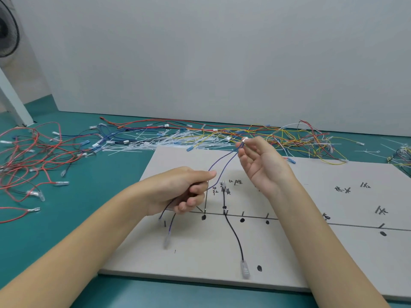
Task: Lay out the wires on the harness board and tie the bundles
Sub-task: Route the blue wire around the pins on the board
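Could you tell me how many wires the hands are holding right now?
2 blue wires: one and, right of it, another, both running from the right hand down through the left hand.

The fan (7,30) is cut off by the left edge, so only part of its round cage shows. The harness board (311,252) runs off the right edge. The black marks written on it are too small to read. Where the blue wires (222,162) pass through the left hand (178,190), the curled fingers hide them. Their clear ends below that hand are blurred. A small wire pile (402,155) at the right edge is cut off too.
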The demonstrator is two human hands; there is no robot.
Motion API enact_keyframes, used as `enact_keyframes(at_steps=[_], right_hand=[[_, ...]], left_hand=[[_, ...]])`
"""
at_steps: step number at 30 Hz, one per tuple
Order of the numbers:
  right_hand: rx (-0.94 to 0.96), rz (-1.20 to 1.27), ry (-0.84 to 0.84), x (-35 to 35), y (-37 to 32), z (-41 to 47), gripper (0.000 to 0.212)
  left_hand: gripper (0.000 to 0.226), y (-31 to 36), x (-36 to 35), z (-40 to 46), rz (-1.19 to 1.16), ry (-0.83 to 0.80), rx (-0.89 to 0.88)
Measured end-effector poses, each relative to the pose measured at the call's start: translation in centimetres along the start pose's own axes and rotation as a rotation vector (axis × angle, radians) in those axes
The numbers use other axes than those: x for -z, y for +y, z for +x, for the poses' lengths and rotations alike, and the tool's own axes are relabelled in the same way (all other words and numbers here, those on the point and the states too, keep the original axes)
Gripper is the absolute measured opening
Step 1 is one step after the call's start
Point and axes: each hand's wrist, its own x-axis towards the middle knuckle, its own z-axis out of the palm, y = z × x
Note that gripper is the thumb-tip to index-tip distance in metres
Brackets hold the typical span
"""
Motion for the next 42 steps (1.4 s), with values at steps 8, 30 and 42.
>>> enact_keyframes(at_steps=[8, 30, 42], right_hand=[[0.05, 0.073, -0.012, 0.0, 0.4, 0.4, 0.012], [0.006, -0.342, 0.159, 1.1, 1.5, 1.6, 0.015], [0.099, -0.819, -0.067, 0.0, 2.4, 1.5, 0.013]], left_hand=[[0.053, -1.8, 2.8, -1.4, -0.139, 0.043, -0.002], [0.016, -2.5, 4.0, -2.4, 0.05, 0.368, -0.174], [0.009, -2.3, 4.1, -3.8, 0.289, -0.116, -0.022]])
